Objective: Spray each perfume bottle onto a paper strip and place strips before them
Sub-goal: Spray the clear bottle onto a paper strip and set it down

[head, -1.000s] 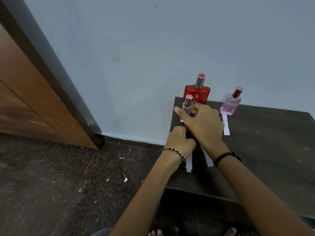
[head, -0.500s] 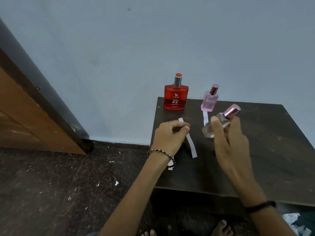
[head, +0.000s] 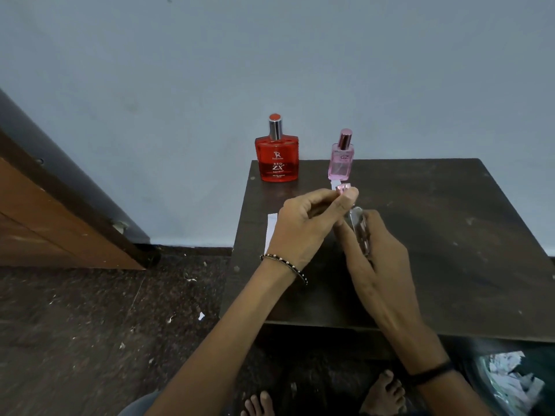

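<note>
The right hand [head: 372, 259] holds a clear bottle [head: 359, 229] over the table [head: 450, 235] — the left hand [head: 303, 226] pinches its pink cap [head: 343, 187] — near the back edge.

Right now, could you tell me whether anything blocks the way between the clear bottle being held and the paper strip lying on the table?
Only the left hand, which grips the clear bottle's pink cap, lies between it and the paper strip on the table; the right hand holds the bottle's body.
</note>
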### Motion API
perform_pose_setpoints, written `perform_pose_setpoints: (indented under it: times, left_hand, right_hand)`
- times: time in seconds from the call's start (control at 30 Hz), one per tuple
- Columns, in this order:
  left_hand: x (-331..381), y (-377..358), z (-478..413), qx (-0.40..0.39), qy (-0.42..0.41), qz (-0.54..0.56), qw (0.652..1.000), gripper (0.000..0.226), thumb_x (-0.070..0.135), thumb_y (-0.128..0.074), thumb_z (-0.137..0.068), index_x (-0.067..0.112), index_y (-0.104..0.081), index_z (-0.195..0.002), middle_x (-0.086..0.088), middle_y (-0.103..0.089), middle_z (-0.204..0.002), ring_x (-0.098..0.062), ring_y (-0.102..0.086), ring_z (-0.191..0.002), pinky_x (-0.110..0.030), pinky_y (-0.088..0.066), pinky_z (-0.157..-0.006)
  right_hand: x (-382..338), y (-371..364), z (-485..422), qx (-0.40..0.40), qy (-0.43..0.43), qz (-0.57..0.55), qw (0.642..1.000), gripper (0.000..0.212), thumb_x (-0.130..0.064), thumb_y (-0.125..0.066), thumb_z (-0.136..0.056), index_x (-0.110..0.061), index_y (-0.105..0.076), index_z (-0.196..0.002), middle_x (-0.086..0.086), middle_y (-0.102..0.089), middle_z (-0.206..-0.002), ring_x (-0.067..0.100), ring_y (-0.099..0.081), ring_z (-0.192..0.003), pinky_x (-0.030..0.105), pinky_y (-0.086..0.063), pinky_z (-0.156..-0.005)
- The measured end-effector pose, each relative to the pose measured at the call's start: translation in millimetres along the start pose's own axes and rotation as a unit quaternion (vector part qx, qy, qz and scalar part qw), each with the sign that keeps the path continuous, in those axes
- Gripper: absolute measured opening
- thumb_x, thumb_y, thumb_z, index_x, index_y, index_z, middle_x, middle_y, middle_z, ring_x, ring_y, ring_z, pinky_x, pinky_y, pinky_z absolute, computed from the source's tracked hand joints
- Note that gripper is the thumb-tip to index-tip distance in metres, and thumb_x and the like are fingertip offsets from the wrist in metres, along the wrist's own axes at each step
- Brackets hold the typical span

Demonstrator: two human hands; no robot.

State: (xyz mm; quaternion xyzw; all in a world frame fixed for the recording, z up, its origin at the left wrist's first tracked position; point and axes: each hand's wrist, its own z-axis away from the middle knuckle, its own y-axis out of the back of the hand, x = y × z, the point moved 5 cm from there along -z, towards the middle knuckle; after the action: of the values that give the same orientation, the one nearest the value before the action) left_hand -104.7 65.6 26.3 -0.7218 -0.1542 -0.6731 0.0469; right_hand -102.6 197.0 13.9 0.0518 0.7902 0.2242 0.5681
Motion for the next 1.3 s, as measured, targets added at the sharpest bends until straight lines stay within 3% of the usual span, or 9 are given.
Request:
perform_pose_setpoints:
  times: [0.1, 0.33, 0.47, 0.57, 0.67, 0.77, 1.0, 1.13, 1.3]
  left_hand:
    - [0.1, 6.5, -2.3, 0.017, 0.01, 0.045, 0.999, 0.024, 0.027, -0.067, -0.092, 0.006, -0.078, -0.099, -0.01, -0.077, -0.094, -0.003, -0.068, -0.075, -0.018, -0.056, -0.074]
    - [-12.2, 33.3, -10.3, 0.113, 0.097, 0.171, 0.974, 0.023, 0.035, -0.069, -0.09, 0.014, -0.079, -0.091, -0.01, -0.077, -0.102, -0.025, -0.072, -0.103, -0.046, -0.057, -0.093]
    - [-13.1, 38.6, -9.7, 0.116, 0.111, 0.185, 0.97, 0.023, 0.033, -0.07, -0.09, 0.012, -0.078, -0.091, -0.009, -0.078, -0.098, -0.023, -0.075, -0.097, -0.04, -0.06, -0.088]
    - [-11.8, 39.5, -8.5, 0.116, 0.122, 0.183, 0.968, 0.019, 0.032, -0.07, -0.09, 0.015, -0.078, -0.087, -0.007, -0.079, -0.094, -0.02, -0.077, -0.09, -0.029, -0.062, -0.077]
    - [-10.3, 39.3, -8.9, 0.113, 0.127, 0.192, 0.967, 0.018, 0.03, -0.069, -0.09, 0.015, -0.077, -0.086, -0.007, -0.079, -0.093, -0.021, -0.077, -0.085, -0.026, -0.062, -0.069]
    - [-9.7, 38.3, -10.2, 0.111, 0.129, 0.19, 0.967, 0.018, 0.03, -0.068, -0.091, 0.014, -0.076, -0.087, -0.007, -0.079, -0.092, -0.021, -0.078, -0.084, -0.027, -0.061, -0.066]
    - [-11.0, 38.3, -12.6, 0.1, 0.122, 0.168, 0.973, 0.019, 0.033, -0.068, -0.091, 0.018, -0.077, -0.083, -0.002, -0.079, -0.085, -0.021, -0.078, -0.081, -0.028, -0.062, -0.065]
    - [-11.4, 37.5, -12.9, 0.096, 0.134, 0.176, 0.97, 0.019, 0.032, -0.069, -0.09, 0.015, -0.076, -0.086, -0.006, -0.079, -0.089, -0.024, -0.078, -0.082, -0.031, -0.062, -0.066]
    - [-10.9, 35.8, -10.8, 0.078, 0.134, 0.165, 0.974, 0.025, 0.031, -0.069, -0.091, 0.008, -0.075, -0.095, -0.009, -0.078, -0.094, -0.024, -0.078, -0.081, -0.031, -0.063, -0.065]
  right_hand:
    - [-2.2, -3.1, -1.2, -0.009, -0.002, -0.015, 1.0, 0.012, -0.031, -0.055, -0.102, -0.025, -0.053, -0.092, -0.01, -0.056, -0.077, -0.002, -0.056, -0.068, 0.008, -0.042, -0.061]
    - [-4.9, -16.3, -0.7, -0.019, -0.048, -0.053, 0.997, 0.023, -0.043, -0.058, -0.099, -0.024, -0.06, -0.086, -0.004, -0.058, -0.068, 0.004, -0.054, -0.059, 0.012, -0.042, -0.056]
    - [0.5, -15.6, -6.7, -0.054, -0.187, -0.217, 0.957, 0.042, -0.061, -0.049, -0.093, -0.023, -0.067, -0.099, 0.0, -0.056, -0.056, 0.01, -0.047, -0.045, 0.022, -0.038, -0.039]
    - [5.0, -16.2, -15.5, -0.108, -0.264, -0.286, 0.915, 0.055, -0.056, -0.047, -0.087, -0.009, -0.066, -0.109, 0.007, -0.062, -0.06, 0.021, -0.043, -0.046, 0.02, -0.034, -0.034]
    - [3.1, -10.7, -17.4, -0.108, -0.227, -0.387, 0.887, 0.048, -0.042, -0.049, -0.093, -0.003, -0.063, -0.118, 0.012, -0.069, -0.086, 0.018, -0.054, -0.052, 0.02, -0.033, -0.034]
    - [3.9, -5.9, -16.2, -0.131, -0.185, -0.414, 0.881, 0.045, -0.039, -0.054, -0.095, -0.005, -0.061, -0.124, 0.007, -0.071, -0.093, 0.015, -0.059, -0.058, 0.019, -0.035, -0.036]
    - [7.1, -2.5, -18.1, -0.138, -0.153, -0.453, 0.867, 0.024, -0.021, -0.07, -0.084, -0.016, -0.059, -0.105, 0.011, -0.072, -0.123, 0.009, -0.062, -0.051, 0.013, -0.039, -0.036]
    - [10.8, -3.0, -18.8, -0.127, -0.161, -0.409, 0.889, 0.032, -0.02, -0.07, -0.09, -0.017, -0.063, -0.122, 0.005, -0.072, -0.102, 0.006, -0.049, -0.051, 0.016, -0.036, -0.039]
    - [10.7, -7.8, -19.1, -0.14, -0.161, -0.371, 0.904, 0.039, -0.034, -0.06, -0.095, -0.034, -0.06, -0.134, 0.001, -0.074, -0.098, 0.018, -0.061, -0.053, 0.022, -0.044, -0.041]
